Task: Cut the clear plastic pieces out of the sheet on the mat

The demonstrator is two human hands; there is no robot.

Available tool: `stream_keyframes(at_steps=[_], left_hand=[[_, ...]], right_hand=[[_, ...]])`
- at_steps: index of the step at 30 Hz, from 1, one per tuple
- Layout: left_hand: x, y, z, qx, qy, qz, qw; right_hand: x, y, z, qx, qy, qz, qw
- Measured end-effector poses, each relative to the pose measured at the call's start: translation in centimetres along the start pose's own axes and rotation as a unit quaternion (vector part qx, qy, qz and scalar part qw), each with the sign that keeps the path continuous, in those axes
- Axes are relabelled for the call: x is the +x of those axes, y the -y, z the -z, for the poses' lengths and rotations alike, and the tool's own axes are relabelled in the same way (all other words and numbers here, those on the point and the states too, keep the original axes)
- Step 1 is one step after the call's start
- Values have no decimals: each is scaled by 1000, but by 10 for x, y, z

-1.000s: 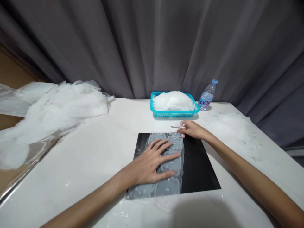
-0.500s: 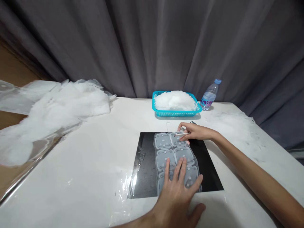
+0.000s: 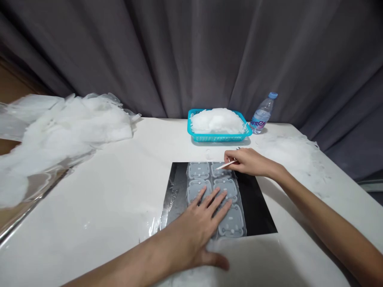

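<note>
A translucent plastic sheet (image 3: pixel 231 221) patterned with rounded squares in two columns lies on a black mat (image 3: pixel 257 211). My left hand (image 3: pixel 200 223) rests flat across its lower left part, fingers spread. At the sheet's upper right corner, my right hand (image 3: pixel 247 161) is closed around a slim, pale, pointed tool (image 3: pixel 226 164). The tool's tip points left over the top row of squares. Small dark ends show above that hand; whether they belong to the same tool I cannot tell.
A blue basket (image 3: pixel 220 138) heaped with white filmy pieces (image 3: pixel 217 120) stands at the back beside a water bottle (image 3: pixel 263 113). A large pile of white sheets (image 3: pixel 74 123) covers the left side. More white pieces (image 3: pixel 290 153) lie at right.
My left hand has shifted left on the sheet. The pale strip between the columns no longer shows. My right hand has turned, and its tool now slants down to the left.
</note>
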State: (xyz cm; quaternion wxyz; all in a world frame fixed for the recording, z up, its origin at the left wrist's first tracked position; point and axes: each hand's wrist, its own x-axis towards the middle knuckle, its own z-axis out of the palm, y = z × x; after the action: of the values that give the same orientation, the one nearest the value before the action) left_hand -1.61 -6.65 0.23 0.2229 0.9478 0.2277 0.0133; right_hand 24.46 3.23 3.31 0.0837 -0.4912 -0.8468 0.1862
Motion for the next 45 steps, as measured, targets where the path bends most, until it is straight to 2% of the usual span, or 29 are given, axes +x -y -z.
stream_keyframes(at_steps=[5,8,12,15,18,20,22,25,27,29,31,33,38,41,45], left_hand=[[4,-10,-17,28,-22,15,999],[2,-14,-30,37,-53,19,998],[2,-24,-41,4,-73,36,997],[5,-36,-44,-37,-53,66,996],[7,-42,-36,-66,-42,88,993],[9,-34,-20,-93,-58,104,988],[15,-14,2,-126,-98,129,979],[31,28,28,-100,-171,70,978],[44,53,34,-78,-198,32,977],[55,70,32,-66,-176,5,982],[62,76,27,-42,-154,-17,987],[64,76,23,-29,-150,-17,988],[57,76,21,-21,-152,5,988],[55,81,17,-3,-171,-12,985],[58,85,12,19,-204,-12,979]], right_hand=[[9,-16,-12,10,2,-22,1000],[12,-23,-18,22,3,-20,1000],[15,-29,-23,46,4,-7,999],[17,-34,-26,64,8,6,998],[17,-34,-26,67,1,12,998],[15,-32,-24,61,-19,8,998],[11,-28,-22,54,-51,3,997],[1,-22,-23,58,-149,34,987],[-9,-20,-25,60,-204,69,975],[-20,-18,-26,64,-226,109,966],[-31,-17,-25,87,-229,137,960],[-39,-16,-22,141,-210,139,958],[-48,-9,-10,304,-74,69,947],[-49,-9,-9,287,-34,50,956],[-47,-13,-15,288,-30,66,955]])
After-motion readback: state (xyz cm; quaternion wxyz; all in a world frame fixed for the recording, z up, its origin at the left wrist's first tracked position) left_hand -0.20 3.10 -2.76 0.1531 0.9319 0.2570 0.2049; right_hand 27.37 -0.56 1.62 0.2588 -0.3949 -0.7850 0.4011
